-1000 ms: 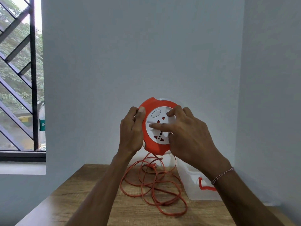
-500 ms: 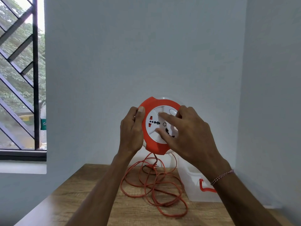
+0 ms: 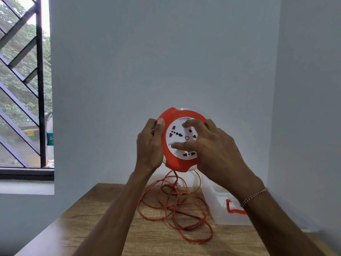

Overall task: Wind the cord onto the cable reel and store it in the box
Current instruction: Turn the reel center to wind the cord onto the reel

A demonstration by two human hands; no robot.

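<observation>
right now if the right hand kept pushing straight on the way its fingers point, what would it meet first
The right hand points leftward across the round orange and white cable reel, fingertips already on its white socket face. Past that comes the left hand gripping the reel's rim, though depth is unclear.

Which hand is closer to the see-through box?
The right hand. Its wrist is above the box, at the table's right side. The left hand grips the reel's far edge, farther left.

white socket disc (image 3: 181, 139) turned further, cord (image 3: 175, 206) loops shorter
</observation>
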